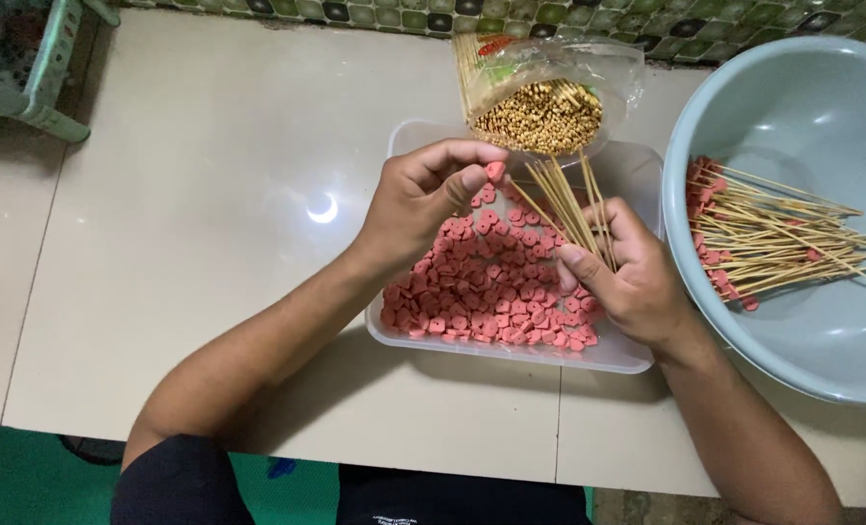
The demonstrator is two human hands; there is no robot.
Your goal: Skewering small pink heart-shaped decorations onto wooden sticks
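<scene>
Right of both hands sits a big pale-blue plastic basin (793,321) of finished skewers, and under them a clear plastic tray (511,352) of pink sausage slices (481,282). Looks like the threading step: right hand (632,277) grips a fan of thin bamboo sticks (569,204), left hand (423,199) pinches one pink slice (496,172) by the tips, so lining it up is next, I'd guess.

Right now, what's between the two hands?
In the head view, pink slices in a clear tub lie between the left hand and right hand.
</scene>
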